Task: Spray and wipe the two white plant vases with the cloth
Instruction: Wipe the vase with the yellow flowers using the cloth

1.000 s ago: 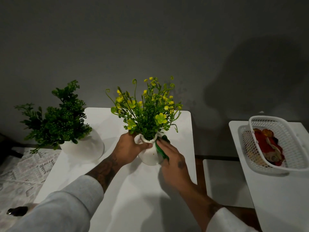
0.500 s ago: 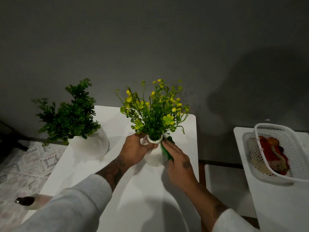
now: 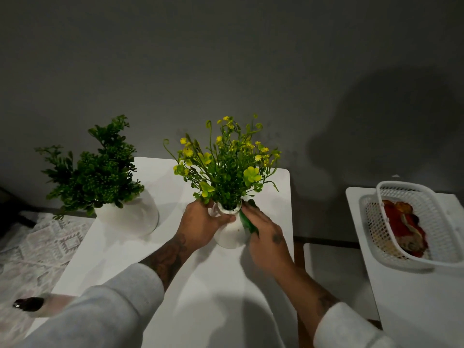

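- Head view: small white vase [image 3: 229,236] with yellow flowers [image 3: 226,167] stands upright near the far right part of the white table [image 3: 200,297].
- Left hand [image 3: 200,223] grips the vase at its neck, fingers wrapped round it, thumb across the rim.
- Right hand [image 3: 266,237] presses a green cloth [image 3: 247,223] flat against the vase's right flank; fingers extended over the cloth, pinning it rather than clenching.
- Second white vase [image 3: 130,217] with dark green foliage [image 3: 95,172] sits well apart at far left; judged not yet in hand.
- Dark-capped object [image 3: 29,303], possibly the sprayer, lies at the table's near left corner; blurred.
- White basket [image 3: 414,222] on the neighbouring surface.
- Risk: top-heavy stems; a hard wipe against a loosened neck grip could tip the vase toward the nearby right edge.
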The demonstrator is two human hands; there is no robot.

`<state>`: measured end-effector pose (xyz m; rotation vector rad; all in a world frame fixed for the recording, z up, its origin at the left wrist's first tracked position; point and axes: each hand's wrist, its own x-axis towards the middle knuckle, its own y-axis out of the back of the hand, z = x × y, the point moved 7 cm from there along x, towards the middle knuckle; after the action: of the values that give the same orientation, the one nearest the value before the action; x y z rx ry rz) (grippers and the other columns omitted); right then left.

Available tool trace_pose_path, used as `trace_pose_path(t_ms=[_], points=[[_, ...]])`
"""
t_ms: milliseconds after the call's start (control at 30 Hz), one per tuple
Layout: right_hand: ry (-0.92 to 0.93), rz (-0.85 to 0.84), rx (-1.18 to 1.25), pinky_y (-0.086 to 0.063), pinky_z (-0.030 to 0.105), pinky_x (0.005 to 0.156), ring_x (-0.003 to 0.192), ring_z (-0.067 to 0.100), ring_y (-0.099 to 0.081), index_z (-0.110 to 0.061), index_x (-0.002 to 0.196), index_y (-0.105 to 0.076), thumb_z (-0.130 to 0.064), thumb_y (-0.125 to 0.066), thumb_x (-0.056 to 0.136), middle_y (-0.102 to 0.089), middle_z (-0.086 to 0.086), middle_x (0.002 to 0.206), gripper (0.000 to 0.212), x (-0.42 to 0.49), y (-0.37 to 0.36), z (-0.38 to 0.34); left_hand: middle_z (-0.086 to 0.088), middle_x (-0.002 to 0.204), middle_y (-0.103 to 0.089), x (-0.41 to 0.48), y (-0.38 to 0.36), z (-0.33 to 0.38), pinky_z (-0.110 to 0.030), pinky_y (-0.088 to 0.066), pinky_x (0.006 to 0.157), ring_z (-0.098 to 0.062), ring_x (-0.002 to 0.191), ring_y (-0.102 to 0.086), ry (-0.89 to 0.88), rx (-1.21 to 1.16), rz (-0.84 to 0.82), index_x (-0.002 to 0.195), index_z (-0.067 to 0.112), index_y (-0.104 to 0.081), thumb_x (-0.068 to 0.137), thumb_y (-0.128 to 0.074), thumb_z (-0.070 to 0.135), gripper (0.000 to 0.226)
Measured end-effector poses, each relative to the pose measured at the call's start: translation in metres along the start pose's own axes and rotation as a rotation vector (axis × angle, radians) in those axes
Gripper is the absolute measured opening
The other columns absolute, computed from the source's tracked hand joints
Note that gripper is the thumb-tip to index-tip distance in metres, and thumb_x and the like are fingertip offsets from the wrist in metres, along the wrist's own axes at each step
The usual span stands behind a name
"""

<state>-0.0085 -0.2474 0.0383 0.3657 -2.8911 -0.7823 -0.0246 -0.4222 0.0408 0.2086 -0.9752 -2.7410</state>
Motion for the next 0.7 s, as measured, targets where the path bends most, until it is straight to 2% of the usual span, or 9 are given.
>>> trace_pose_path(t_ms=[100, 267, 367, 500, 700], points=[[0.006, 0.041, 0.031, -0.023, 0.017, 0.115, 0.137, 0.008, -0.038, -0.012, 0.138, -0.052, 0.021, -0.046, 0.079, -0.046, -0.002, 0.146, 0.068, -0.012, -0.001, 0.002, 0.008, 0.102, -0.072, 0.0, 0.001, 0.004, -0.018, -0.043, 0.074, -0.007, 0.091, -0.062, -0.03, 0.028, -0.021, 0.106, 0.021, -0.071, 0.062, -0.087, 0.041, 0.05], [-0.073, 0.008, 0.062, -0.028, 0.031, 0.117, 0.136, 0.016, -0.04, -0.014, 0.137, -0.053, 0.021, -0.038, 0.077, -0.048, 0.003, 0.146, 0.071, 0.017, 0.002, 0.0, 0.005, 0.101, -0.072, 0.0, 0.002, 0.004, -0.022, -0.044, 0.075, -0.011, 0.091, -0.062, -0.004, 0.046, -0.02, 0.106, 0.022, -0.071, 0.061, -0.086, 0.043, 0.052], [-0.091, -0.017, 0.031, -0.028, 0.027, 0.116, 0.135, 0.018, -0.042, -0.014, 0.138, -0.053, 0.018, -0.039, 0.079, -0.048, 0.003, 0.146, 0.069, 0.028, 0.005, 0.001, 0.005, 0.102, -0.071, 0.001, 0.002, 0.005, -0.019, -0.04, 0.073, -0.01, 0.089, -0.061, -0.011, 0.051, -0.038, 0.107, 0.023, -0.07, 0.061, -0.087, 0.042, 0.052], [-0.046, -0.024, -0.003, -0.024, 0.028, 0.119, 0.14, 0.015, -0.036, -0.016, 0.141, -0.049, 0.019, -0.041, 0.078, -0.044, 0.002, 0.149, 0.073, 0.017, 0.001, 0.002, 0.006, 0.105, -0.072, 0.003, 0.002, 0.007, -0.018, -0.039, 0.074, -0.009, 0.094, -0.061, -0.047, 0.074, -0.07, 0.107, 0.027, -0.071, 0.061, -0.087, 0.04, 0.05], [-0.028, 0.027, 0.029, -0.022, 0.017, 0.114, 0.137, 0.009, -0.037, -0.015, 0.14, -0.05, 0.022, -0.049, 0.078, -0.045, -0.001, 0.147, 0.072, -0.011, -0.004, 0.006, 0.006, 0.106, -0.07, 0.004, 0.002, 0.004, -0.022, -0.042, 0.077, -0.011, 0.095, -0.06, -0.04, 0.077, -0.088, 0.111, 0.025, -0.069, 0.062, -0.086, 0.042, 0.054]])
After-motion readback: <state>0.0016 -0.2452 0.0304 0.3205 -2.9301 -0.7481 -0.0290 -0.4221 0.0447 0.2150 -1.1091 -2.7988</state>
